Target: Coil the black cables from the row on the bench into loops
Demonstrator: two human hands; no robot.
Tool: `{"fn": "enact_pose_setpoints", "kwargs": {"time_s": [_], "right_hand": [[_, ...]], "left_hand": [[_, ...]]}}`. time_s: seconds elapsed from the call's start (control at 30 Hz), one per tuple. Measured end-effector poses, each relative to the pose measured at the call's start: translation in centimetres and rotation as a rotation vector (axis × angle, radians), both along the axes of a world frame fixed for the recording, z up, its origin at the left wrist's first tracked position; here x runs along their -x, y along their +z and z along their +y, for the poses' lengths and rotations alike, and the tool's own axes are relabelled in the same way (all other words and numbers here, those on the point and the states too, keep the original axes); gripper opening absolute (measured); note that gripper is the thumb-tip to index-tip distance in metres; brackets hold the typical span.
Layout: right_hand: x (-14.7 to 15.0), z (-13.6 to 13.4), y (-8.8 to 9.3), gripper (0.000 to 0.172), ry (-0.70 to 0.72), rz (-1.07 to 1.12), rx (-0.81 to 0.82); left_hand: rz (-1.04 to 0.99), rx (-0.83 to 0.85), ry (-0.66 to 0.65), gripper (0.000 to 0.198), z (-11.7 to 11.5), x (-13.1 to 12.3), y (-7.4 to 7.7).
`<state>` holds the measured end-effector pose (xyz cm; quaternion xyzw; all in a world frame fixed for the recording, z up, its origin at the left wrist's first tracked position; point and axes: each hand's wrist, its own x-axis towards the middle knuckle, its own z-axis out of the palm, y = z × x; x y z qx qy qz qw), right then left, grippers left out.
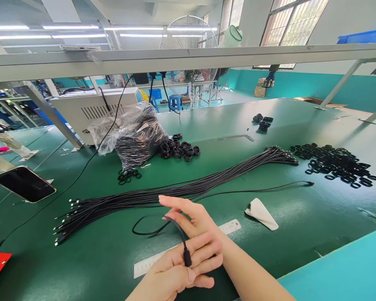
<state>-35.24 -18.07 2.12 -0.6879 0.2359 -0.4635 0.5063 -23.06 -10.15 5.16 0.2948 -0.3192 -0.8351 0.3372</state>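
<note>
Black cable [181,232]: was held at its connector [187,257] in the left hand [177,269], likely to steady the slack loop [146,233]; passed beside right hand [194,218]; could not tell whether pinched.

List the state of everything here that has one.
Left hand: fingers extended, black cable end across them
Right hand: index finger extended, grip unclear
Black cable: curved into a loop
Cable bundle: stretched lengthwise
Ruler: flat, partly covered
Phone: screen dark
Black rings: loosely heaped
Ceiling lights: lit
</note>
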Motion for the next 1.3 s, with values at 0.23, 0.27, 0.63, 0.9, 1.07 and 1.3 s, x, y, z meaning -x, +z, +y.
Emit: {"fn": "enact_pose_setpoints", "kwargs": {"time_s": [0.23, 0.27, 0.63, 0.9, 1.07, 1.3], "right_hand": [[4.7, -0.2, 2.0, 0.035, 0.237, 0.037, -0.233], [5.2, 0.3, 2.1, 0.037, 0.285, 0.050, -0.279], [7.6, 1.8, 1.0, 0.038, 0.411, 0.373, -0.251], [8.9, 1.6, 2.9, 0.039, 0.241, 0.363, -0.275], [10.0, 0.8, 2.1, 0.033, -0.181, 0.578, -0.163], [18.3, -1.4, -6.1, 0.012, -0.873, 1.050, -0.139]], "left_hand": [[-0.109, -0.039, 0.075, 0.058, 0.1, -0.1, 0.5], [-0.126, -0.038, 0.094, 0.060, 0.1, -0.2, 0.6], [-0.251, 0.096, 0.004, 0.059, -0.1, 0.7, 0.2], [-0.379, 0.183, -0.014, 0.066, 0.6, 0.7, -1.1], [-0.410, 0.158, 0.038, 0.056, 0.9, 0.4, -1.9], [-0.471, 0.088, 0.123, 0.052, 1.2, 0.5, -2.9]]}}
